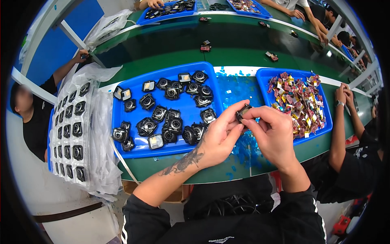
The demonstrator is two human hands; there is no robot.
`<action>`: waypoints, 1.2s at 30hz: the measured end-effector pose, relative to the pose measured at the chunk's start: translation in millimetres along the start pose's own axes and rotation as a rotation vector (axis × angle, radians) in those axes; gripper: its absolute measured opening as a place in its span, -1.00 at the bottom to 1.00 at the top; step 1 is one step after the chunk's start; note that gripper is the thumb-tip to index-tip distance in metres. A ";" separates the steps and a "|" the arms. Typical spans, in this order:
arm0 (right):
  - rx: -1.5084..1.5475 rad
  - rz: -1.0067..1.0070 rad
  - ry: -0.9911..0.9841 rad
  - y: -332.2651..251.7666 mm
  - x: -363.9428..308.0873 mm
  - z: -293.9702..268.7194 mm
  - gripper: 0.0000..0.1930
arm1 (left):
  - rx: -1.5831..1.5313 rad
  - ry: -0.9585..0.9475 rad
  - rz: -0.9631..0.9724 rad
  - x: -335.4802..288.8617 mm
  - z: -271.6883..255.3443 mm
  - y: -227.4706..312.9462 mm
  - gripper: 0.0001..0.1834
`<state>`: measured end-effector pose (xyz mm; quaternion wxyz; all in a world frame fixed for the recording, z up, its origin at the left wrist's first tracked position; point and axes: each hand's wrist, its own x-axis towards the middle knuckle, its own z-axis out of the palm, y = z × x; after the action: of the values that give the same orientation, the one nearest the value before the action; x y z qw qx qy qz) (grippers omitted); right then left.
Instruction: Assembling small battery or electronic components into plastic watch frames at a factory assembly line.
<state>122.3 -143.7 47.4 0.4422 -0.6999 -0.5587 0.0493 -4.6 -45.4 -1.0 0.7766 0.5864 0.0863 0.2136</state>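
Observation:
My left hand [219,140] holds a small black watch case [243,112] between thumb and fingers, above the gap between two blue trays. From the other side, the bent fingers of my right hand [273,132] pinch at the same case; whether they also hold a tiny part is hidden. Left of my hands lies a blue tray [162,153] with many black watch cases [148,126] scattered in it, some with pale square patches. To the right, another blue tray [329,122] is heaped with small red, yellow and white electronic parts [298,103].
Blue film scraps [245,148] litter the green bench between the trays. Stacked clear blister trays [65,140] of watch cases stand at far left. Beyond, a green conveyor belt [162,53] carries small electronic pieces [271,56]. Other people sit left, right and across, with further blue trays [166,12].

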 end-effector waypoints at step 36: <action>0.801 0.381 -0.108 24.6 -23.3 -17.3 -0.89 | 0.673 0.066 0.282 -0.7 -6.0 7.8 -0.78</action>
<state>141.5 -172.3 31.4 0.6317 -0.5602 -0.3790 0.3787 -9.3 -38.8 4.5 0.5001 0.8079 0.0950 0.2970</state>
